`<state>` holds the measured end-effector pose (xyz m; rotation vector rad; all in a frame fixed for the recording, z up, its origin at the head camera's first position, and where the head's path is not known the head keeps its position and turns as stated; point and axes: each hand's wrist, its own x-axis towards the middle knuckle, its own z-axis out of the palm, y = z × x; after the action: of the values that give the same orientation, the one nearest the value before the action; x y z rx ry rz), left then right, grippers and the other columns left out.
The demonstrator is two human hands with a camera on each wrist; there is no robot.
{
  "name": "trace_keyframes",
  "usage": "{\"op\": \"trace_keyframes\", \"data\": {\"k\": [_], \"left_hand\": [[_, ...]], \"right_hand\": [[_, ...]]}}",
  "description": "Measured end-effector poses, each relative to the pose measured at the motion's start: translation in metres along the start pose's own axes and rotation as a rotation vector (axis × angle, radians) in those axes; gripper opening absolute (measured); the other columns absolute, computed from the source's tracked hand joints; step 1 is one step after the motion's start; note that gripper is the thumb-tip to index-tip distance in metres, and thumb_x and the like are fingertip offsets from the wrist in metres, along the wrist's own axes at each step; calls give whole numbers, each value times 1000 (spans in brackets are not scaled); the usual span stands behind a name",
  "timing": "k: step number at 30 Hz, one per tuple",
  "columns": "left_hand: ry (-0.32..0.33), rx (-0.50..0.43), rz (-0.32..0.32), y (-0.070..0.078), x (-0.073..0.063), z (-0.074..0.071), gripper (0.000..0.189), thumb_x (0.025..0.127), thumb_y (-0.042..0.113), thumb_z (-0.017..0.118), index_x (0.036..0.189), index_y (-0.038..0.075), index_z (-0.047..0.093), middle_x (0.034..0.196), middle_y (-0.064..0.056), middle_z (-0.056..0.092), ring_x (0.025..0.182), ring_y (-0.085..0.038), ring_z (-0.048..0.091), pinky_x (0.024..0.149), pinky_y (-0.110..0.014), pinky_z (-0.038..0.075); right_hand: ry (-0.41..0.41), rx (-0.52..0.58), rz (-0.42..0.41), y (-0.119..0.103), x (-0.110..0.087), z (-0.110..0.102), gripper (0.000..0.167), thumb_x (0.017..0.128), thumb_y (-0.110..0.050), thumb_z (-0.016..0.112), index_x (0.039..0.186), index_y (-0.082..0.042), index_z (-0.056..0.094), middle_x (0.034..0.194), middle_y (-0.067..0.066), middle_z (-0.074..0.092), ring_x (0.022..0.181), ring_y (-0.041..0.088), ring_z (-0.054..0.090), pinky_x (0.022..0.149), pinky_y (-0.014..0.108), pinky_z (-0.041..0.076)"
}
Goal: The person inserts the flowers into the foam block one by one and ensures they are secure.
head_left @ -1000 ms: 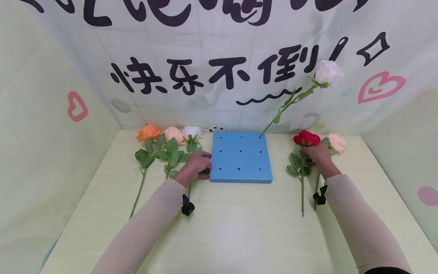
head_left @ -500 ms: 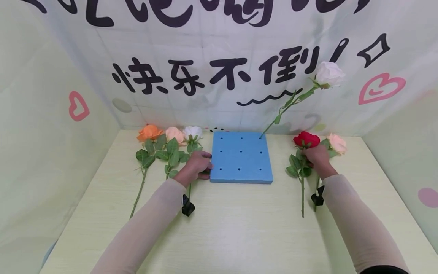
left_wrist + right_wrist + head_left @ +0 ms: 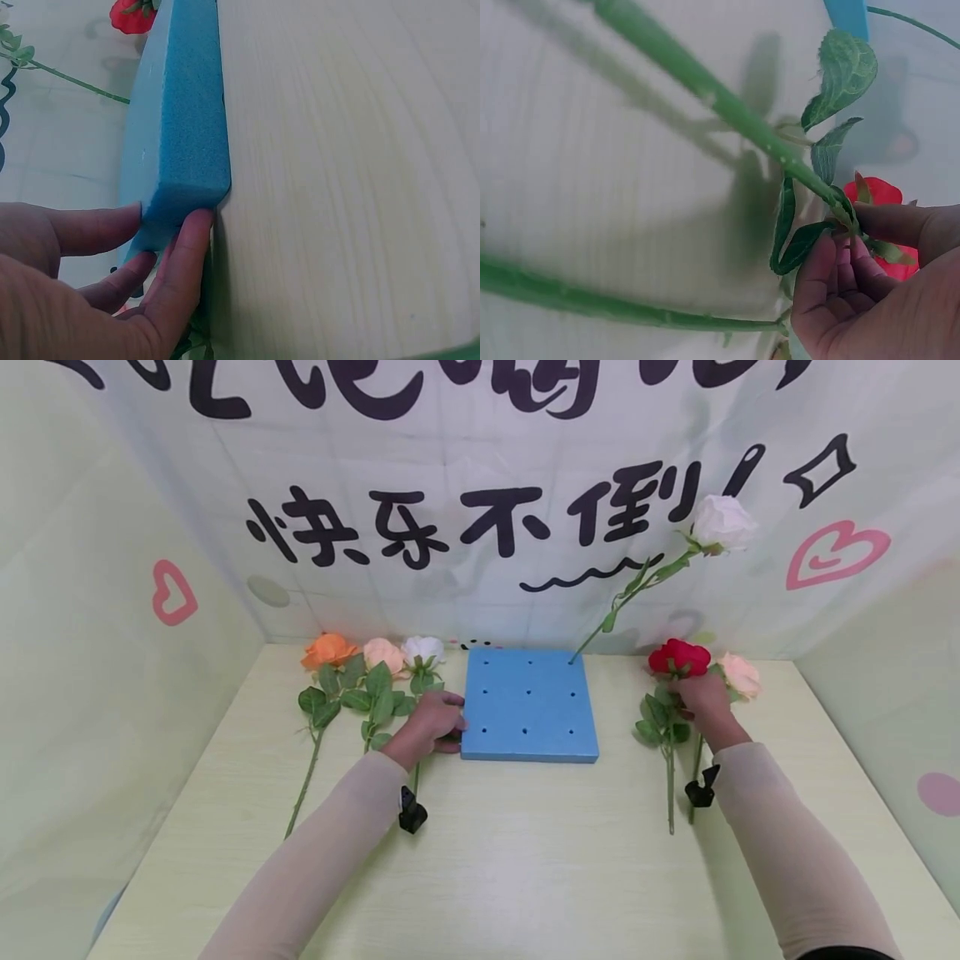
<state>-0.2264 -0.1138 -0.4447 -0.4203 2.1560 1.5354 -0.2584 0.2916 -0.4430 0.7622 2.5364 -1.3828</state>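
My left hand [image 3: 431, 727] holds the left edge of a blue foam board [image 3: 528, 711] with small holes. In the left wrist view the thumb lies on the board's [image 3: 193, 97] top face and the other fingers are against its side. On the right, my right hand [image 3: 705, 697] pinches a red rose [image 3: 678, 658] by its stem just under the bloom. The right wrist view shows thumb and fingertips around that green stem [image 3: 727, 109], its shadow on the table beneath. A white rose [image 3: 723, 524] stands tilted right in the board's back right hole.
Left of the board lie an orange rose [image 3: 328, 650], a pink rose [image 3: 383, 656] and another white rose [image 3: 423, 649], stems toward me. A peach rose [image 3: 738, 675] lies beside my right hand. Behind the pale wooden table [image 3: 510, 852] hangs a printed white cloth [image 3: 420, 597].
My right hand has shifted slightly right with the red rose, whose bloom has risen a little and whose stem end has moved right. My left hand stays on the foam board.
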Motion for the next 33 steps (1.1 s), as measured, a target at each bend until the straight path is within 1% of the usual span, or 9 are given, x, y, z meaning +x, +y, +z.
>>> {"op": "trace_keyframes", "data": {"k": [2, 4, 7, 12, 17, 20, 25, 27, 33], "left_hand": [[2, -1, -1, 0, 0, 0, 52, 89, -3, 60, 139, 10, 52, 97, -16, 56, 85, -24, 58, 61, -35, 59], [2, -2, -3, 0, 0, 0, 52, 89, -3, 60, 139, 10, 52, 97, -16, 56, 85, -25, 58, 62, -35, 59], [-1, -1, -4, 1, -1, 0, 52, 90, -2, 60, 140, 11, 51, 98, -16, 56, 85, -25, 58, 63, -36, 59], [0, 5, -5, 2, -2, 0, 52, 90, -2, 60, 139, 10, 51, 98, -16, 57, 85, -24, 58, 62, -35, 59], [-1, 6, -6, 2, -1, 0, 51, 90, -2, 60, 139, 10, 52, 96, -16, 56, 84, -24, 57, 60, -34, 59], [1, 9, -4, 1, -1, 1, 52, 90, -2, 60, 140, 10, 51, 96, -16, 56, 84, -24, 57, 60, -33, 59], [2, 9, -1, 1, -1, 0, 52, 90, -2, 60, 140, 10, 51, 96, -16, 57, 84, -24, 58, 60, -33, 59], [-2, 3, -4, 2, -1, 0, 52, 91, -2, 59, 140, 11, 51, 97, -16, 56, 84, -24, 57, 61, -34, 59], [-10, -7, -7, 3, -4, 0, 52, 91, -2, 59, 141, 11, 50, 96, -15, 55, 84, -25, 57, 66, -37, 59]], "right_hand": [[7, 43, -5, -2, -1, -3, 24, 89, -16, 62, 105, -1, 53, 98, 10, 54, 74, 14, 56, 62, 26, 57], [9, 78, -6, -5, -4, -6, 21, 89, -15, 61, 104, -3, 53, 94, 8, 56, 72, 13, 57, 64, 27, 57], [8, 135, -3, -9, -7, -11, 18, 89, -15, 61, 103, -4, 55, 85, 3, 58, 69, 10, 59, 65, 27, 58], [0, 239, -9, -17, -13, -18, 19, 92, -15, 62, 105, -3, 58, 75, -6, 58, 66, 9, 60, 64, 25, 58], [2, 320, -37, -24, -20, -26, 9, 92, -14, 61, 97, -6, 62, 70, -8, 59, 68, 10, 59, 65, 26, 59], [-10, 369, -53, -27, -25, -31, 8, 92, -14, 62, 93, -7, 64, 74, -8, 60, 71, 10, 58, 65, 26, 59], [-27, 415, -75, -34, -33, -38, 21, 94, -20, 63, 108, -5, 63, 87, -6, 59, 78, 12, 58, 64, 24, 58], [-17, 423, -84, -37, -36, -39, 26, 94, -22, 63, 113, -4, 61, 91, -5, 58, 79, 12, 58, 64, 24, 58], [20, 445, -128, -45, -45, -43, 27, 93, -25, 66, 113, -6, 60, 97, -5, 57, 80, 9, 58, 65, 23, 58]]}}
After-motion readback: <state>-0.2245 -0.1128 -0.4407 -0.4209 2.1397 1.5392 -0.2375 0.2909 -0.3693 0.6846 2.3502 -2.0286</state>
